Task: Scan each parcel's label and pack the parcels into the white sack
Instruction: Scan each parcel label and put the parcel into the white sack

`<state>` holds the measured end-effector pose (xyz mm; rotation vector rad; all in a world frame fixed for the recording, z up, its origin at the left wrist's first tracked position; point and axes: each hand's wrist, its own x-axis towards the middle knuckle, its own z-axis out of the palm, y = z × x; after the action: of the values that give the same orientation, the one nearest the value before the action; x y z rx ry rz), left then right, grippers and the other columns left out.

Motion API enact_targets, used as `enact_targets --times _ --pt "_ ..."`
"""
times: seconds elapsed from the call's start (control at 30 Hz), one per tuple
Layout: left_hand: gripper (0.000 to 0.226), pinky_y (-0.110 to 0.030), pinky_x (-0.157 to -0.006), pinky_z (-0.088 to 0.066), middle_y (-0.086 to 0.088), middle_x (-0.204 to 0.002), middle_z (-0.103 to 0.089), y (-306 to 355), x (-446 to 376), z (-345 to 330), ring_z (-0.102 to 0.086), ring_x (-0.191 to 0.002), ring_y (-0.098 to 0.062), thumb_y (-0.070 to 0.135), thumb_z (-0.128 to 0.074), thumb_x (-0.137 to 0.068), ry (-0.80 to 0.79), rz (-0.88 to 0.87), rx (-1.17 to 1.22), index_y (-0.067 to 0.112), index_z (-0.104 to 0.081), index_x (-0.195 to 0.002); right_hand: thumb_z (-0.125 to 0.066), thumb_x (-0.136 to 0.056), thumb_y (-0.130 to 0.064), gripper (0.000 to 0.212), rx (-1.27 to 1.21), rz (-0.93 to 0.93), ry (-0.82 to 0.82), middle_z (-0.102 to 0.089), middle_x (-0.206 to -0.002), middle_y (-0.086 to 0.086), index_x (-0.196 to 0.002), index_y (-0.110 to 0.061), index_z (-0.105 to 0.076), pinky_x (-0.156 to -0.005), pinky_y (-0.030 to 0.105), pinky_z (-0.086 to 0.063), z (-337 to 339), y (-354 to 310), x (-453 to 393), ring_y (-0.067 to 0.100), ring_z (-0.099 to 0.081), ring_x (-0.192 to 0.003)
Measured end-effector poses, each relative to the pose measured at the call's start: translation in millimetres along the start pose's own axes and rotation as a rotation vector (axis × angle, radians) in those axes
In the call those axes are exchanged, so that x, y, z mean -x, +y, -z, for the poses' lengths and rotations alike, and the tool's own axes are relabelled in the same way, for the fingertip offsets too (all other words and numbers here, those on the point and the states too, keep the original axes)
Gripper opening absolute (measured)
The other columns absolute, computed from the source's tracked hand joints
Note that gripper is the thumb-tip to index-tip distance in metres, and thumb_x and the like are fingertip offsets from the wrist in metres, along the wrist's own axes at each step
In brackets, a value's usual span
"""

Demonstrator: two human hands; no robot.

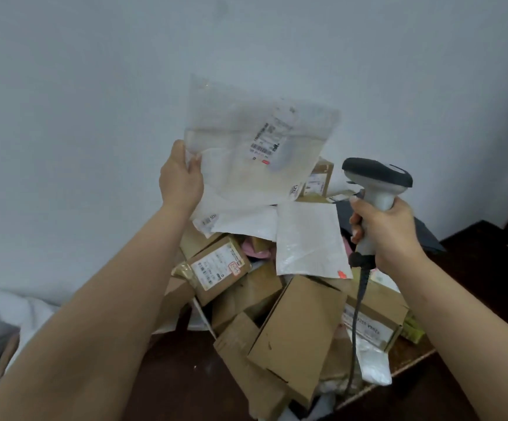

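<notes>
My left hand [180, 180] grips the left edge of a flat translucent white mailer parcel [246, 171] and holds it up in the air against the wall. Its barcode label [266, 141] faces me, slightly blurred. My right hand [383, 229] grips the handle of a grey and black barcode scanner [377, 180], whose head sits just right of the parcel, a short gap away. The scanner's cable [357, 314] hangs down over the pile. White sack fabric [6, 311] shows at the lower left.
Under both hands lies a heap of parcels: brown cardboard boxes [295, 335], one small labelled box [219, 268], and white poly mailers [309, 238]. They rest on a dark wooden table [179, 375]. A pale wall fills the back. A dark surface [483, 256] is at the right.
</notes>
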<state>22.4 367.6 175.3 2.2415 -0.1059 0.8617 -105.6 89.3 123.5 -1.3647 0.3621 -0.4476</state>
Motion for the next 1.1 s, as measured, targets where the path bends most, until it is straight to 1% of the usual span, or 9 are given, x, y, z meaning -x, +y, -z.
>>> enact_targets --times 0.07,0.17,0.3,0.4,0.57,0.67,0.8,0.9,1.1 --pt "0.012 -0.031 -0.069 -0.033 -0.007 -0.088 -0.054 -16 3 22 -0.049 -0.082 -0.026 0.016 -0.046 -0.099 0.045 0.053 0.016 0.004 -0.044 -0.099 -0.065 -0.093 -0.014 0.01 -0.003 -0.013 -0.044 -0.056 -0.065 0.007 -0.092 -0.011 -0.056 -0.044 0.026 -0.045 -9 -5 17 0.011 -0.046 -0.041" --pt "0.034 -0.038 -0.095 -0.045 -0.015 -0.122 -0.061 -48 13 58 -0.057 -0.112 -0.031 0.017 -0.048 -0.097 0.097 0.172 0.115 -0.001 -0.049 -0.126 -0.065 -0.093 -0.015 0.011 -0.015 -0.042 -0.12 -0.056 -0.065 0.005 -0.095 -0.009 -0.056 -0.044 0.026 -0.045 -26 -7 50 0.011 -0.047 -0.043" --pt "0.043 -0.043 -0.112 -0.036 -0.014 -0.139 -0.052 -92 45 115 -0.048 -0.13 -0.029 0.021 -0.049 -0.099 0.11 0.308 0.2 0.002 -0.044 -0.138 -0.066 -0.093 -0.016 0.012 0.006 -0.073 -0.253 -0.056 -0.062 0.005 -0.089 -0.011 -0.056 -0.045 0.027 -0.045 -57 -7 101 0.013 -0.046 -0.044" --pt "0.039 -0.051 -0.107 -0.041 -0.021 -0.128 -0.057 -127 78 165 -0.053 -0.122 -0.036 0.022 -0.054 -0.096 0.1 0.342 0.239 -0.002 -0.048 -0.125 -0.065 -0.093 -0.014 0.019 -0.02 -0.127 -0.408 -0.053 -0.058 0.006 -0.08 -0.008 -0.053 -0.044 0.026 -0.041 -90 -8 146 0.014 -0.042 -0.04" --pt "0.049 -0.052 -0.107 -0.042 -0.017 -0.133 -0.057 -173 127 243 -0.053 -0.125 -0.034 0.03 -0.056 -0.091 0.109 0.461 0.246 0.004 -0.049 -0.132 -0.067 -0.092 -0.017 0.018 0.004 -0.176 -0.635 -0.052 -0.058 0.006 -0.084 -0.007 -0.054 -0.045 0.026 -0.04 -147 -5 220 0.014 -0.041 -0.04" --pt "0.027 -0.047 -0.099 -0.049 -0.01 -0.118 -0.065 -187 152 283 -0.062 -0.111 -0.028 0.024 -0.057 -0.092 0.134 0.468 0.281 0.012 -0.057 -0.116 -0.066 -0.093 -0.017 0.02 -0.007 -0.196 -0.683 -0.049 -0.055 0.005 -0.082 -0.006 -0.052 -0.041 0.025 -0.039 -176 -7 260 0.012 -0.04 -0.038" --pt "0.063 -0.052 -0.106 -0.043 -0.011 -0.132 -0.059 -223 171 323 -0.055 -0.124 -0.03 0.047 -0.056 -0.08 0.176 0.506 0.272 0.01 -0.049 -0.13 -0.066 -0.093 -0.015 0.022 -0.035 -0.2 -0.696 -0.046 -0.055 0.006 -0.081 -0.007 -0.05 -0.038 0.023 -0.037 -204 -5 295 0.011 -0.038 -0.035" --pt "0.059 -0.052 -0.105 -0.044 -0.01 -0.13 -0.06 -234 182 346 -0.057 -0.122 -0.029 0.044 -0.054 -0.081 0.196 0.52 0.256 0.011 -0.05 -0.13 -0.068 -0.092 -0.017 0.026 -0.027 -0.215 -0.703 -0.047 -0.053 0.005 -0.074 -0.01 -0.05 -0.039 0.023 -0.037 -220 -1 313 0.011 -0.038 -0.035" --pt "0.079 -0.052 -0.108 -0.041 -0.01 -0.14 -0.053 -269 194 371 -0.049 -0.131 -0.03 0.06 -0.051 -0.072 0.221 0.569 0.253 0.013 -0.045 -0.136 -0.067 -0.092 -0.013 0.023 -0.042 -0.218 -0.723 -0.046 -0.053 0.005 -0.078 -0.011 -0.048 -0.037 0.022 -0.036 -239 -2 339 0.011 -0.037 -0.033"
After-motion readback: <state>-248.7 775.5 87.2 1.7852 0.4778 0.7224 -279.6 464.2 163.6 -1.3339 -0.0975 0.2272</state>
